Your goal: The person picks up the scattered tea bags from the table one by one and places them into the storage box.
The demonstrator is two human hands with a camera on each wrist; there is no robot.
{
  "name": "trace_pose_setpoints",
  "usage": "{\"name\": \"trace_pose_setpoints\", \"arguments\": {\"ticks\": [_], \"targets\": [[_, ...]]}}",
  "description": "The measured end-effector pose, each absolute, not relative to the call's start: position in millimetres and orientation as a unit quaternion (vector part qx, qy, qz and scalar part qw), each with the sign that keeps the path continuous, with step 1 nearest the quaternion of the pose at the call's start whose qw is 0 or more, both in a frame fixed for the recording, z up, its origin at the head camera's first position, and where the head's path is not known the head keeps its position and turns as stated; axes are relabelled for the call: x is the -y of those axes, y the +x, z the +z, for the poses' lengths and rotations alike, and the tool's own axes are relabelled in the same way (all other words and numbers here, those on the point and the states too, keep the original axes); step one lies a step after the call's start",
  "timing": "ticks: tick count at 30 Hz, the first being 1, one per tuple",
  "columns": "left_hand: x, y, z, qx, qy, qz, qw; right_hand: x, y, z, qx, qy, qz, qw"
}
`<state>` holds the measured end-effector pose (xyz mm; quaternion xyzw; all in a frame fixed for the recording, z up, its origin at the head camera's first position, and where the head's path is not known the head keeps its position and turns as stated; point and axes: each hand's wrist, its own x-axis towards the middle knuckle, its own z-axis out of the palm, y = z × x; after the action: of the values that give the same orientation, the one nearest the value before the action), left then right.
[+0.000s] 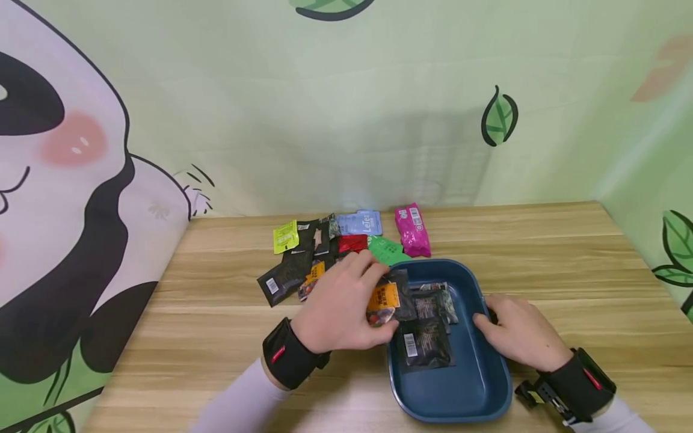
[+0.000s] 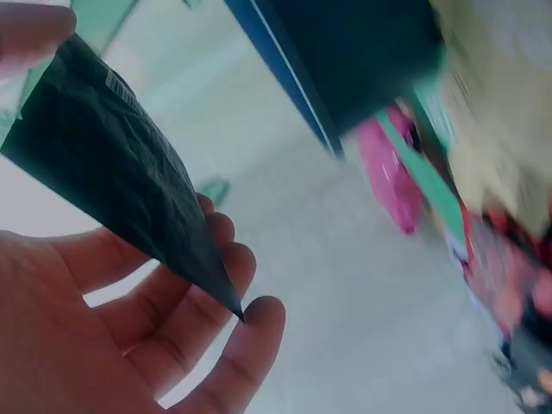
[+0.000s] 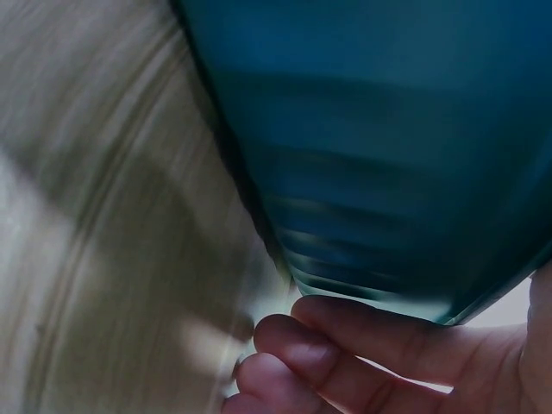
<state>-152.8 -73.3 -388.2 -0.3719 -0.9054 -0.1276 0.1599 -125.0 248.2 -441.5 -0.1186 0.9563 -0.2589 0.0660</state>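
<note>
My left hand (image 1: 346, 304) pinches a black sachet with an orange label (image 1: 385, 296) over the left rim of a blue plastic tray (image 1: 471, 388). In the left wrist view, the sachet's dark back (image 2: 121, 172) spans from thumb to fingers. Inside the tray lie several dark sachets, one with a white barcode (image 1: 430, 343) at the front. My right hand (image 1: 520, 331) grips the tray's right rim, thumb on top. In the right wrist view, its fingers (image 3: 371, 336) touch the outer wall (image 3: 362, 155).
Left of and behind the tray lies a pile of sachets: black (image 1: 289, 276), yellow-green (image 1: 286, 237), red (image 1: 353, 243), light blue (image 1: 360, 222) and green (image 1: 387, 249). A magenta packet (image 1: 412, 230) lies near the wooden table's back edge, before a printed cloth wall (image 1: 346, 120).
</note>
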Motion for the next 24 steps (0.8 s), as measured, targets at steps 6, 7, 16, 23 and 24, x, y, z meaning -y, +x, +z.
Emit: {"name": "trace_pose_setpoints", "arguments": {"ticks": [6,7,16,23,24], "targets": [[55,-135,-392,0.897,-0.394,-0.144,0.138,-248,-124,-442,-0.954,-0.122,-0.263,0.069],[53,-133,-392,0.895,-0.398,-0.147,0.134,-248,-124,-442,-0.955,-0.121,-0.263,0.07],[40,-119,-391,0.88,-0.435,-0.153,0.112,-246,-125,-440,-0.956,-0.113,-0.261,0.074],[38,-110,-394,0.874,-0.461,-0.15,0.041,-247,-126,-440,-0.954,-0.114,-0.266,0.082],[39,-110,-395,0.873,-0.464,-0.146,0.028,-247,-126,-440,-0.953,-0.114,-0.268,0.083]]}}
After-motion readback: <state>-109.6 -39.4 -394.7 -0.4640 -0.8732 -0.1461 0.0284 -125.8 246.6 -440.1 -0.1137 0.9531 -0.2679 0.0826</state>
